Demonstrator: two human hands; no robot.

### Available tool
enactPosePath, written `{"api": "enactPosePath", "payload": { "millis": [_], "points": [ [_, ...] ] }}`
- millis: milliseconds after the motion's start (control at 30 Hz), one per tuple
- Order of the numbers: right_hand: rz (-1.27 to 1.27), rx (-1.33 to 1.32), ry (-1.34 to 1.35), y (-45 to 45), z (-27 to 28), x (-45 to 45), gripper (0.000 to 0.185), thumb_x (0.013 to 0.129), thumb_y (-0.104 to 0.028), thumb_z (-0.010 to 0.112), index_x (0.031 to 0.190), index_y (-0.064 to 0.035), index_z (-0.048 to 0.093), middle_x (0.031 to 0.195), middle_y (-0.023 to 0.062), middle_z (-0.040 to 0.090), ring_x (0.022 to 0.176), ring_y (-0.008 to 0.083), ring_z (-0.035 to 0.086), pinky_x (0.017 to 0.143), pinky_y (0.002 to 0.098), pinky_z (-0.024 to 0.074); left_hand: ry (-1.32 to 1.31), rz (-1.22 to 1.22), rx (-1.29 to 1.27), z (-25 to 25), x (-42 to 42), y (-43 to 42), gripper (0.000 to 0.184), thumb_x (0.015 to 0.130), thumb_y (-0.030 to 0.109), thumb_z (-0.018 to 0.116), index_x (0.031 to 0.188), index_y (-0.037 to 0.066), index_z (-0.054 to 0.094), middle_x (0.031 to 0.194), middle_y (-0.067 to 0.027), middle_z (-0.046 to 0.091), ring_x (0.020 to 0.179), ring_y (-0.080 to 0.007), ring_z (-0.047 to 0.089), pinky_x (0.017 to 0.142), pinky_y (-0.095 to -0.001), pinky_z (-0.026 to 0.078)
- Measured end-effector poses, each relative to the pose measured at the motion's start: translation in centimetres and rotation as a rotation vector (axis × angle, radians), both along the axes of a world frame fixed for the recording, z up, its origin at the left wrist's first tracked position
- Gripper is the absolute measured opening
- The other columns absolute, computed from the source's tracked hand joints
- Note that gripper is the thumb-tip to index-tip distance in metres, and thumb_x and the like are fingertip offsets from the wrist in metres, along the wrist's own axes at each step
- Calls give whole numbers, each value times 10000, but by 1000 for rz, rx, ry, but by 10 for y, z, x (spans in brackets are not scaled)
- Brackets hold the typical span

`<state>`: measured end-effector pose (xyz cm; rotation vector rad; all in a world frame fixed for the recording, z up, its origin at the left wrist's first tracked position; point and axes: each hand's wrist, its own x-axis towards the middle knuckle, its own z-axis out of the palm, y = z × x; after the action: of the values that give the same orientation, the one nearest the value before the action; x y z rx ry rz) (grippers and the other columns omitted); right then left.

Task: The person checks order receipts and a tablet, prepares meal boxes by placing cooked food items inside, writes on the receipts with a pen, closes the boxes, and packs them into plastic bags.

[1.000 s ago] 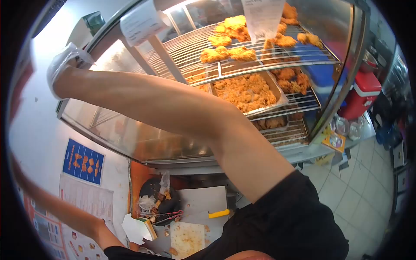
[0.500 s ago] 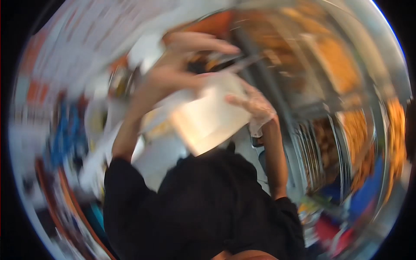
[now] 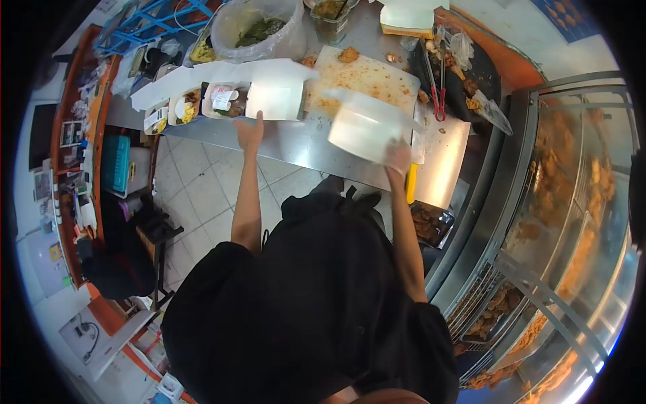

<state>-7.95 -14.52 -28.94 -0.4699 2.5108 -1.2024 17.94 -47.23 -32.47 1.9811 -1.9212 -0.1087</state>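
My right hand (image 3: 398, 156), blurred by motion and seemingly in a thin clear glove, grips the near right corner of a white paper takeaway box (image 3: 367, 128). That box is smeared too, over the front of the counter beside a crumb-covered cutting board (image 3: 330, 87). My left hand (image 3: 249, 137) is at the counter's front edge, fingers apart, by the near left corner of another open white takeaway box (image 3: 274, 101); whether it touches is unclear. Left of that box stand several open boxes with food, one holding a small labelled packet (image 3: 222, 99).
Red-handled tongs (image 3: 439, 101) lie by a black pan (image 3: 481, 74). A yellow-handled knife (image 3: 411, 183) is right of my right hand. A lined tub of greens (image 3: 259, 30) stands behind the boxes. Glass-fronted shelves of fried food (image 3: 562, 182) line the right side.
My view has swung round to the counter. Both hands were raised around a white box; now they are lower and far apart, with a box in my right hand.
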Motion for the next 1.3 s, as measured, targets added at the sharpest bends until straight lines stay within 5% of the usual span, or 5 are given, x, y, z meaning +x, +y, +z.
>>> {"api": "enactPosePath", "payload": {
  "millis": [133, 667, 867, 967, 1300],
  "points": [
    [256, 333, 353, -95, -39, 4, 153, 802, -130, 585, 893, -31, 659, 852, 135, 661, 846, 279, 651, 739, 383, 519, 891, 39, 356, -2, 14, -25, 498, 801, 136, 686, 1119, -66, 361, 691, -162, 607, 403, -202, 563, 325, -294, 432],
    [447, 205, 311, -173, -48, 90, 274, 821, -204, 612, 930, 46, 641, 972, 231, 636, 956, 369, 620, 861, 433, 493, 984, 117, 263, -16, 62, -81, 391, 843, 149, 634, 1075, -14, 365, 759, -180, 609, 423, -228, 575, 364, -360, 514],
    [300, 63, -54, -160, -9, 88, 536, 826, -435, 675, 1072, 36, 611, 947, 216, 658, 911, 354, 640, 813, 465, 505, 710, 272, 376, 48, 71, -67, 404, 900, 376, 587, 1074, 23, 495, 863, -154, 651, 476, -223, 585, 424, -356, 481],
    [326, 63, -105, -141, -21, 81, 811, 751, -678, 673, 1125, 35, 580, 927, 218, 649, 887, 356, 633, 828, 479, 501, -663, -13, -529, -63, 149, -99, 353, 894, 195, 518, 1203, 28, 553, 1020, -145, 659, 951, -267, 626, 774, -415, 515],
    [-363, -564, -333, 91, 70, 5, 180, 983, -202, 539, 915, -73, 645, 846, 36, 599, 719, 139, 510, 592, 287, 424, 1306, -1344, -2, 321, -283, 168, 577, 1014, 521, 326, 882, 0, 536, 779, -63, 520, 745, -193, 504, 710, -302, 409]
  ]
}}
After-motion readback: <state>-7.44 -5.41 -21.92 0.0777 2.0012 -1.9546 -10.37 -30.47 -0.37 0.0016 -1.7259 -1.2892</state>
